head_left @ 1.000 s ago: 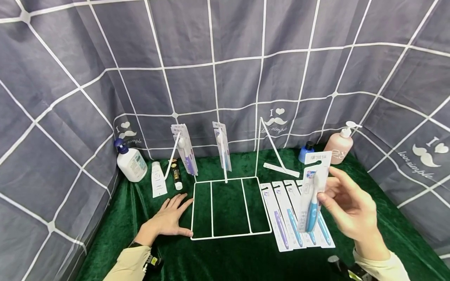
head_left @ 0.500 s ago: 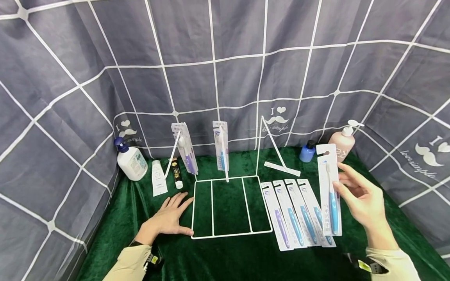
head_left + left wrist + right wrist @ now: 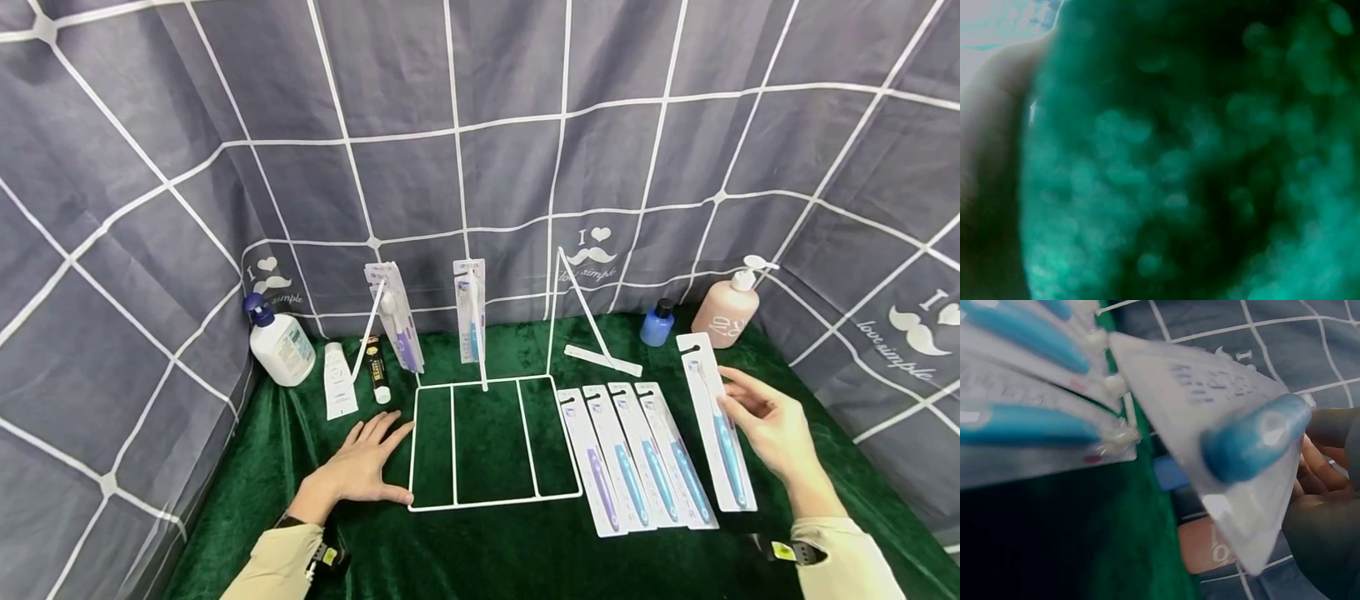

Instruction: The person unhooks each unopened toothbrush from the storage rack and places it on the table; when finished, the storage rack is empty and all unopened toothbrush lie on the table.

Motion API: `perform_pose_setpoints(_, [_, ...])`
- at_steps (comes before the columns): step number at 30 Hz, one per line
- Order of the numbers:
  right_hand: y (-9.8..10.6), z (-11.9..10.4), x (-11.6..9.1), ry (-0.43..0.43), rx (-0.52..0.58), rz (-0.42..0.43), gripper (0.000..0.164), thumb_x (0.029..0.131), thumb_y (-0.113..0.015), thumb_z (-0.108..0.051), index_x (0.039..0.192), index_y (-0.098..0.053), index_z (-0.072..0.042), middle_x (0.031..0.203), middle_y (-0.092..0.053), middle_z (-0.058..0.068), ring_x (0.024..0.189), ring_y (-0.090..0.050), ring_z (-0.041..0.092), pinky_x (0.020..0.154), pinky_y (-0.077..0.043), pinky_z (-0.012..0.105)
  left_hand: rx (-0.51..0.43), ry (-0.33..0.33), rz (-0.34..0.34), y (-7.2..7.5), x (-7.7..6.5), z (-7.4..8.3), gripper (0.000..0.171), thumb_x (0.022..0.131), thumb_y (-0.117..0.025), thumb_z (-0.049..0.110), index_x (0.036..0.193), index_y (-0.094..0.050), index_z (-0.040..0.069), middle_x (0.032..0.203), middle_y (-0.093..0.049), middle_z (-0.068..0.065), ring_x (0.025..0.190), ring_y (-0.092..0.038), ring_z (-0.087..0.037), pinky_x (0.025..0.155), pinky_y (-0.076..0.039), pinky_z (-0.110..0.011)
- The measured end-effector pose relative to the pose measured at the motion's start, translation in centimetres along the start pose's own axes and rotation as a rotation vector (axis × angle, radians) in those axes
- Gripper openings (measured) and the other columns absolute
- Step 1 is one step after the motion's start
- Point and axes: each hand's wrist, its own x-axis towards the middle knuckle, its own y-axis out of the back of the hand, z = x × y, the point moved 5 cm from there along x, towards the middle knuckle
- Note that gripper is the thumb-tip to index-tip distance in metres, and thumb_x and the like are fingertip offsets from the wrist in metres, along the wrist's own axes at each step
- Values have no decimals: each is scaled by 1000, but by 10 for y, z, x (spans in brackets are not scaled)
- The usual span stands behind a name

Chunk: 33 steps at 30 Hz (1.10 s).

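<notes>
My right hand (image 3: pixel 772 425) pinches the right edge of a packaged toothbrush (image 3: pixel 716 425) with a blue handle, to the right of a row of several packaged toothbrushes (image 3: pixel 630 458). The right wrist view shows this package (image 3: pixel 1210 425) tilted, its lower end toward the camera. My left hand (image 3: pixel 356 462) lies spread flat on the green cloth, thumb at the front left corner of a white wire rack (image 3: pixel 453 450). Two of the rack's hooks carry packaged toothbrushes, one purple (image 3: pixel 401 329) and one blue (image 3: pixel 470 317). Blurred green cloth fills most of the left wrist view.
A white pump bottle (image 3: pixel 281 346), a white tube (image 3: pixel 340 383) and a black tube (image 3: pixel 377 375) stand or lie at the left. Back right are a blue bottle (image 3: pixel 657 325) and a pink pump bottle (image 3: pixel 726 308). A grey checked curtain (image 3: pixel 510 183) rises behind.
My right hand has carried the blue toothbrush package rightward, away from over the row, and lowered and tilted it beside the row. My left hand has stayed in place.
</notes>
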Motion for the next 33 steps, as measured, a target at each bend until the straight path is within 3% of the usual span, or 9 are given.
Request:
perform_pose_setpoints(4, [-2, 16, 1, -54, -58, -29, 40, 84, -64, -8, 123, -56, -2, 83, -65, -19, 65, -58, -6, 56, -44, 12, 9, -6, 14, -1, 0, -1, 111, 54, -56, 84, 144, -27, 25, 148, -25, -10, 135, -21, -32, 101, -20, -61])
perform_pose_setpoints(12, [-12, 38, 2, -62, -195, -87, 36, 85, -65, -17, 119, -60, -6, 81, -66, -16, 66, -58, -8, 54, -45, 14, 17, -2, 14, 1, 1, -2, 111, 54, -54, 85, 144, -28, 26, 148, -25, -10, 135, -21, -32, 101, -20, -61])
perform_pose_setpoints(26, [-20, 65, -1, -94, -380, -153, 30, 87, -62, -22, 114, -63, -10, 88, -68, 10, 66, -54, -10, 52, -43, 18, 24, -1, 18, -3, 1, -4, 112, 53, -51, 87, 144, -28, 26, 147, -25, -9, 135, -22, -31, 100, -21, -61])
perform_pose_setpoints(33, [-24, 73, -2, -109, -452, -191, 29, 87, -60, -21, 114, -63, -10, 87, -67, 8, 65, -53, -6, 52, -42, 20, 19, -6, 21, -2, 0, -2, 111, 54, -54, 85, 144, -27, 26, 148, -25, -10, 135, -22, -32, 101, -20, -60])
